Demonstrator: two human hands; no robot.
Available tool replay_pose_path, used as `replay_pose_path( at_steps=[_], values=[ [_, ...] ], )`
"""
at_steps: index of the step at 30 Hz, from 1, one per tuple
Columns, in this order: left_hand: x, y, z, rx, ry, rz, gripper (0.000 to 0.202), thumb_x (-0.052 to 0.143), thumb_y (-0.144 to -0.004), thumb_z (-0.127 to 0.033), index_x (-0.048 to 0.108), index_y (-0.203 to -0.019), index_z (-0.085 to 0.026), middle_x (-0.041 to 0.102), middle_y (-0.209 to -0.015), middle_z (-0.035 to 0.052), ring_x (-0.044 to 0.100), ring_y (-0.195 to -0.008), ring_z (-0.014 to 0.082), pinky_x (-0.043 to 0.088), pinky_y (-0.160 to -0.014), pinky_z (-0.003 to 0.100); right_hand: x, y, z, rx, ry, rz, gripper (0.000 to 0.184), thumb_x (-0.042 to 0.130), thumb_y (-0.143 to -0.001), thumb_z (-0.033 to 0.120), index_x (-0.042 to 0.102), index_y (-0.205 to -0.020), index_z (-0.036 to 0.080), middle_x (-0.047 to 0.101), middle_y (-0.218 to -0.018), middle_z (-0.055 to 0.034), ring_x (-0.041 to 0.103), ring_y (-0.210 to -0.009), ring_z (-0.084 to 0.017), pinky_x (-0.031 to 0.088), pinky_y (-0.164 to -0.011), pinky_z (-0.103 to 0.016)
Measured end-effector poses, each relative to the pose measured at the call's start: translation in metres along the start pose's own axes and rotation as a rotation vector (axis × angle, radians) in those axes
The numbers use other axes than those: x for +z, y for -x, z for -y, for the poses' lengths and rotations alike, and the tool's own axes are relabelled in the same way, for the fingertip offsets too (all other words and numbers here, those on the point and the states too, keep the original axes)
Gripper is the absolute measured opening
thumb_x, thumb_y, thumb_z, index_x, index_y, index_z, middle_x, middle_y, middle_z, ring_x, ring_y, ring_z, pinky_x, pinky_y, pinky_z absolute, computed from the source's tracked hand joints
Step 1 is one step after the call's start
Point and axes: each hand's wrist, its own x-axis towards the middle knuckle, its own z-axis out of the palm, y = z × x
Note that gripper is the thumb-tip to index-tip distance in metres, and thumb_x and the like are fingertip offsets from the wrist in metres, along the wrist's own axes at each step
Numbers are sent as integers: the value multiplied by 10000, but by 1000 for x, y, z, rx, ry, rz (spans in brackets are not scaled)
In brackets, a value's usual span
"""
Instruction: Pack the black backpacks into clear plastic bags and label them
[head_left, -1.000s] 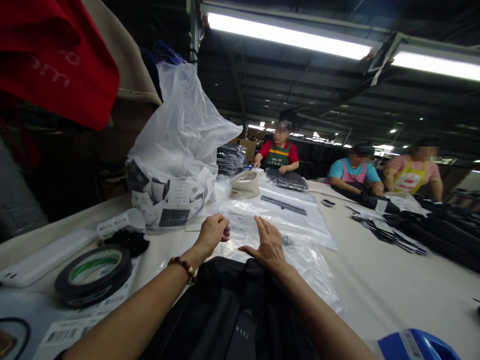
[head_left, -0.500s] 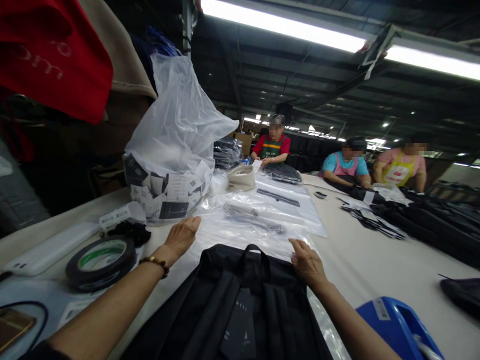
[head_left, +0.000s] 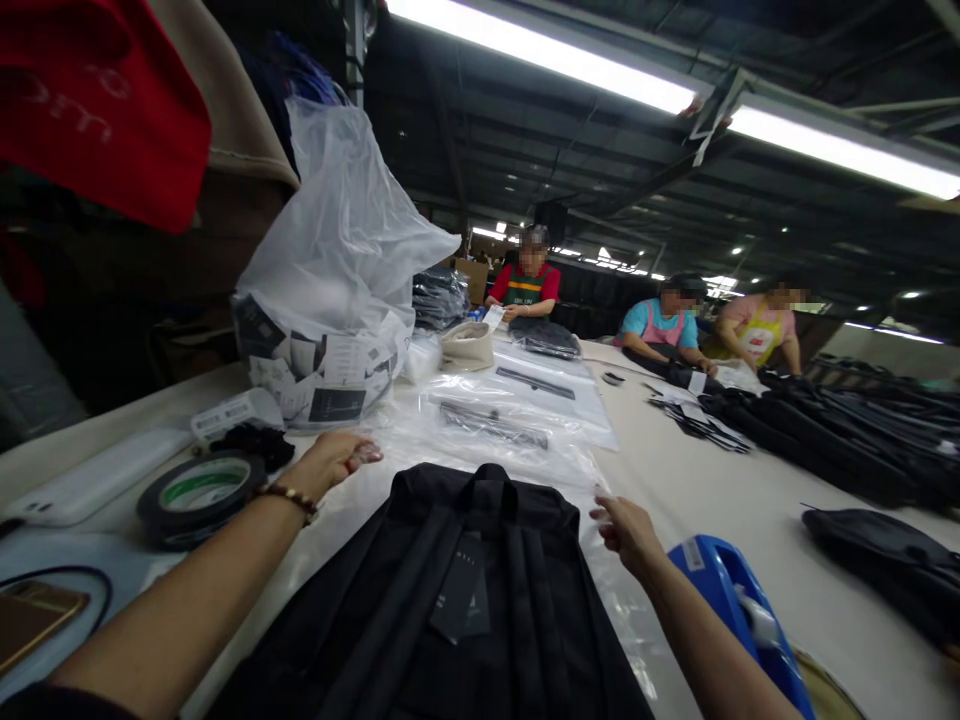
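Observation:
A black backpack [head_left: 480,600] lies straps-up in front of me, its top loop pointing away and a dark hang tag [head_left: 461,590] on its straps. Clear plastic bags [head_left: 450,455] are spread under and beyond its top. At the backpack's upper left, my left hand [head_left: 334,465] is closed, its fingertips pinched at the plastic. My right hand [head_left: 628,525], fingers curled, is at the plastic's right edge, a little off the backpack's upper right corner. The thin film between the fingers is hard to make out on both sides.
Left are a tape roll [head_left: 201,495], a phone [head_left: 37,620] and a clear sack of labels [head_left: 322,360]. A blue plastic container [head_left: 731,600] stands right. Black bags [head_left: 832,430] lie farther right. Three co-workers stand across the table, one in a green apron [head_left: 525,290].
Both hands have moved outward from the backpack's top, the right one farther from its corner. The backpack's top edge appears slightly higher in view, and the camera has turned a little right.

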Motion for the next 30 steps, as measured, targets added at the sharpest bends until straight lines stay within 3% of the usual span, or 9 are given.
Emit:
replay_pose_path(
  at_steps=[5,9,12,17,19,21,24,27,30],
  values=[
    [10,27,-10,62,68,51,241,596,-766,-247,510,-570,-136,545,-505,0,561,-477,118,515,-539,249,1,16,1,13,-279,39,459,451,-808,561,589,-837,124,581,-586,-26,477,-380,-90,370,-384,-223],
    [-7,43,23,249,-13,115,383,544,-751,-493,593,-653,-127,612,-543,32,606,-524,169,530,-573,299,-9,42,-30,-91,-390,63,543,424,-747,612,618,-876,122,626,-616,-56,607,-547,-171,505,-567,-298],
    [-28,41,60,369,-333,163,502,407,-757,-590,637,-704,-147,678,-650,60,658,-671,225,531,-730,355,-11,55,-58,-269,-237,81,505,412,-748,563,637,-938,153,676,-740,-62,650,-692,-212,524,-703,-335],
    [-50,30,95,560,-853,63,387,430,-713,-397,632,-965,-185,689,-984,58,628,-923,233,471,-870,322,-3,50,-82,-468,96,21,387,431,-734,430,629,-961,186,661,-973,-95,608,-942,-261,476,-853,-381],
    [-55,27,98,674,-937,151,347,404,-738,-344,628,-956,-192,674,-1015,58,607,-961,217,461,-882,299,0,47,-86,-495,114,7,403,441,-695,348,600,-1015,163,625,-1028,-121,570,-1002,-264,432,-914,-402],
    [-61,22,101,807,-1003,323,306,420,-753,-318,632,-944,-208,662,-1033,52,570,-1025,212,435,-922,289,0,47,-88,-531,135,23,411,426,-669,287,589,-1025,163,605,-1012,-119,559,-986,-251,423,-915,-398],
    [-69,9,113,883,-1060,452,354,444,-745,-302,619,-1039,-211,618,-1144,71,518,-1118,214,386,-987,296,-2,56,-88,-570,143,69,371,446,-664,262,598,-996,197,594,-945,-89,549,-949,-237,431,-885,-378],
    [-75,4,130,864,-1005,383,417,354,-783,-317,595,-1112,-228,574,-1235,68,478,-1185,201,335,-1030,303,-2,69,-82,-591,107,126,302,502,-683,315,623,-943,220,596,-901,-66,550,-919,-229,447,-833,-347],
    [-84,20,139,859,-836,307,462,291,-814,-367,533,-1196,-276,470,-1356,31,416,-1248,171,288,-1055,314,-3,80,-74,-562,34,148,265,504,-690,397,644,-817,212,613,-837,-57,566,-842,-229,461,-760,-331]
  ],
)
